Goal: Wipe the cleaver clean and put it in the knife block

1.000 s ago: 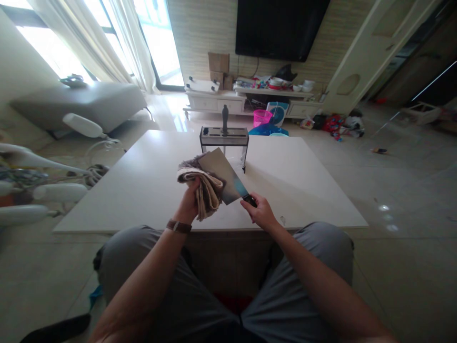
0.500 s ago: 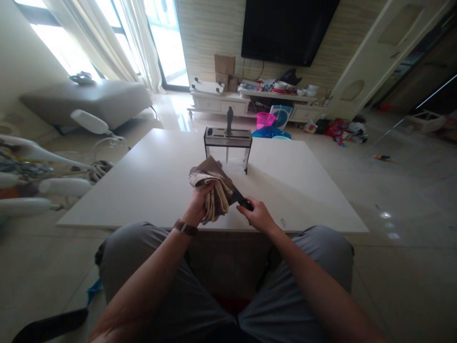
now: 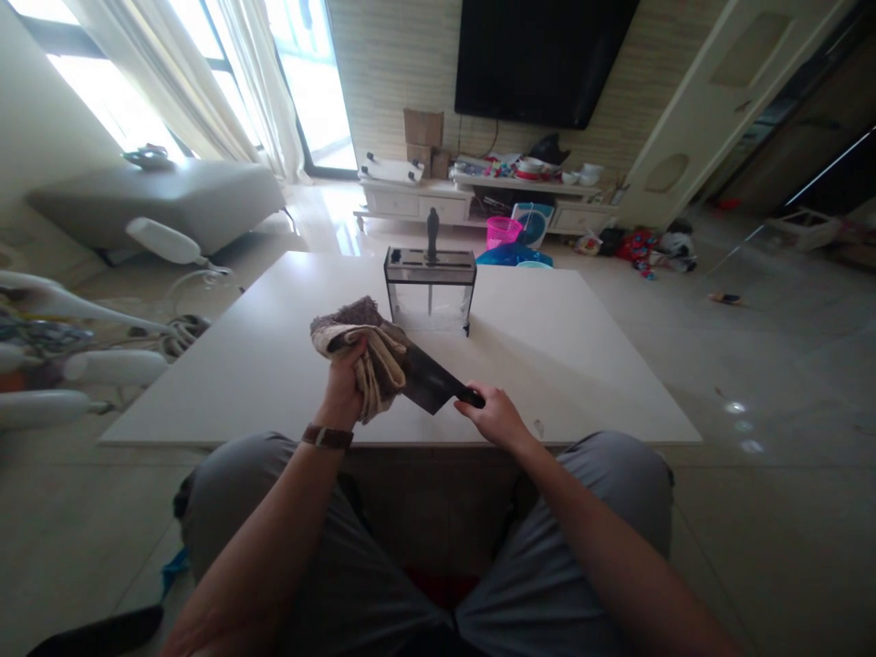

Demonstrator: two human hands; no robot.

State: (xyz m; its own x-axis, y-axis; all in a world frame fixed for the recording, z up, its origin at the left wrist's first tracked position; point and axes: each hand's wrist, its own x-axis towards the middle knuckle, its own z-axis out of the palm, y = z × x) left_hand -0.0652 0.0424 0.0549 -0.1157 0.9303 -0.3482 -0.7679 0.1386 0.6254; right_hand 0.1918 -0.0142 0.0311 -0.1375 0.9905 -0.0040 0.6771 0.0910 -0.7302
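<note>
My right hand (image 3: 494,415) is closed round the black handle of a cleaver (image 3: 431,374), whose broad dark blade points up and to the left above the table. In my left hand (image 3: 344,383) is a folded brown and beige cloth (image 3: 370,351), gripped in a bunch. The cloth lies against the far end of the blade and hides its tip. Just beyond the blade a knife block (image 3: 431,285) with clear sides and a dark slotted top stands upright on the table. One dark-handled knife (image 3: 432,235) is upright in it, its narrow blade showing through the side.
The white table (image 3: 568,365) spans the space before my knees. To the left are white lamp-like arms (image 3: 116,367) and a grey bench (image 3: 157,205). Behind the table stand a pink basket (image 3: 503,232) and a low white cabinet (image 3: 397,201) under a television (image 3: 540,59).
My left hand and the cloth have moved left along the blade toward its far end, so more of the blade shows. My right hand keeps its hold on the handle.
</note>
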